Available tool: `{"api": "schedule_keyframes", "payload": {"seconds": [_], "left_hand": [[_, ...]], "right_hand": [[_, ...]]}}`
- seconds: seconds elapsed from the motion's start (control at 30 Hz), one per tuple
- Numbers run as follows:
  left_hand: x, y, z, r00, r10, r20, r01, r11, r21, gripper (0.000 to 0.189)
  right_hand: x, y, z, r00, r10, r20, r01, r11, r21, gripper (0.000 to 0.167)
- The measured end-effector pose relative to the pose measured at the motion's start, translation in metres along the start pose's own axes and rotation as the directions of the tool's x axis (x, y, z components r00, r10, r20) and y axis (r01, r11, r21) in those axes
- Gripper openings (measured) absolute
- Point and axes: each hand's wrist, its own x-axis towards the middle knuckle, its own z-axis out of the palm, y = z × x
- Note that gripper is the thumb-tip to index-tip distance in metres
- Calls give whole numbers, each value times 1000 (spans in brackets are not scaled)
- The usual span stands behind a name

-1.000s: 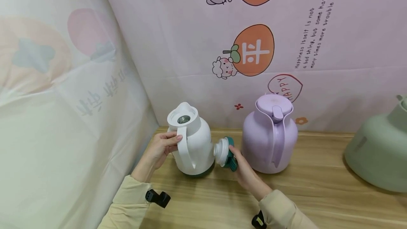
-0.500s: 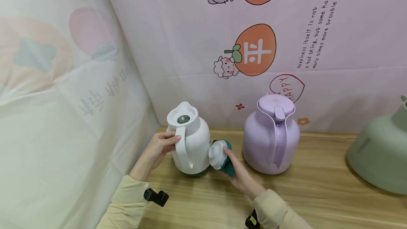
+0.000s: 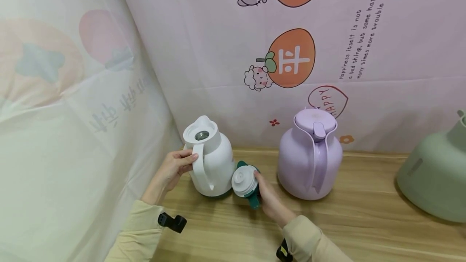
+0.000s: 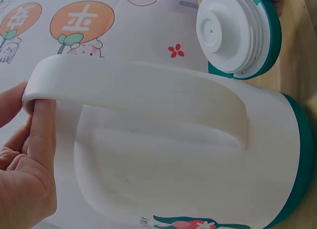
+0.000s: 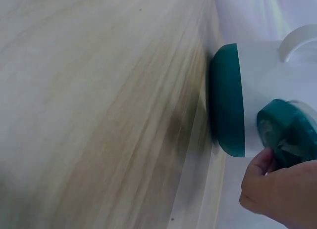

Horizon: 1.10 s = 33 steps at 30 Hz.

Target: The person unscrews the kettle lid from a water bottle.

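Observation:
A white vacuum jug (image 3: 218, 157) with a green base stands on the wooden table, its round mouth uncovered. My left hand (image 3: 178, 167) grips the upper part of the jug's handle (image 4: 138, 83), fingers hooked through it and thumb outside. My right hand (image 3: 269, 197) holds a green and white stopper lid (image 3: 243, 181) just right of the jug. The lid's white threaded underside faces the head camera. In the right wrist view, thumb and fingers grip the lid's green top (image 5: 282, 130); the lid's far side is hidden there.
A lilac vacuum jug (image 3: 309, 161) with its lid on stands to the right of my right hand. Farther right is a sage green jug (image 3: 433, 173), partly cut off by the frame. Printed cloth (image 3: 218, 51) hangs behind the table (image 3: 225, 233) and along its left.
The right hand has moved left and slightly down, turning the lid until its white underside faces the head camera. The left hand and white jug have shifted slightly left.

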Motion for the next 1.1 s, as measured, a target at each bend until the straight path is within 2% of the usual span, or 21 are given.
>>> {"api": "schedule_keyframes", "payload": {"seconds": [0.17, 0.33, 0.5, 0.73, 1.1], "left_hand": [[1, 1, -7, 1000, 4, 10, -4, 1000, 0, 29], [2, 2, -13, 1000, 0, -3, 0, 1000, 24, 31], [3, 3, -21, 1000, 7, -15, -6, 998, 58, 33], [6, 4, -32, 1000, -7, -20, 9, 996, 90, 29], [10, 1, -40, 998, -54, -36, 55, 998, 19, 28]], "right_hand": [[3, -1, 4, 998, -24, 62, 24, 1000, 6, 62], [4, -2, 10, 994, 7, 108, -11, 999, 44, 62], [10, -4, 17, 989, -14, 147, 5, 998, 59, 61], [18, -2, 25, 986, -25, 166, 16, 998, 58, 61], [26, 1, 30, 989, -16, 145, 4, 996, 87, 59]]}}
